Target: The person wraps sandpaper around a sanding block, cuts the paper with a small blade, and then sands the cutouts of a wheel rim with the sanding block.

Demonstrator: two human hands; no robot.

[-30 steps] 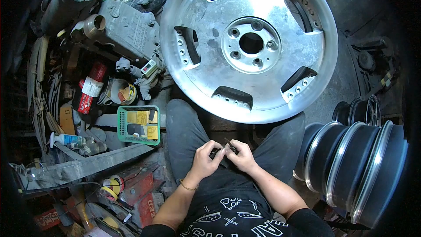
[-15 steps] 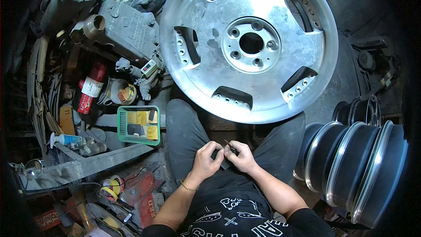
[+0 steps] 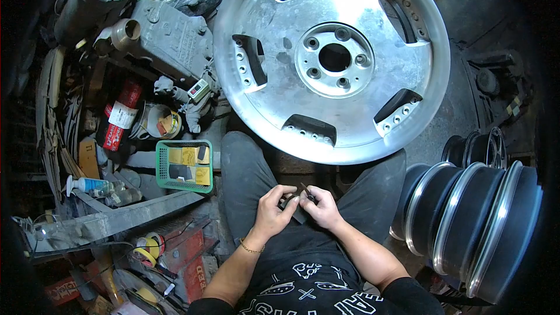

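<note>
Just below the large silver wheel (image 3: 280, 90), my two hands meet over my lap. My left hand (image 3: 274, 209) is closed, thumb and fingers pinched on a small dark piece (image 3: 299, 216) that looks like a folded sheet. My right hand (image 3: 322, 208) is closed around a thin dark brown strip (image 3: 305, 189) whose tip sticks up between the hands. Fingers cover most of both items, so their exact shape cannot be made out. The wheel's lower rim lies above my knees, touched by neither hand.
A green basket (image 3: 212, 166) with yellow and dark sheets stands at the left, near a spray bottle (image 3: 87, 185) and a red roll (image 3: 115, 134). Several wheels (image 3: 458, 216) stand in a row at the right. A metal beam (image 3: 128, 219) crosses the lower left.
The fingers of my left hand have shifted slightly, with its index finger a little straighter. The brown strip's tip has moved slightly up. The wheel is nearly unmoved.
</note>
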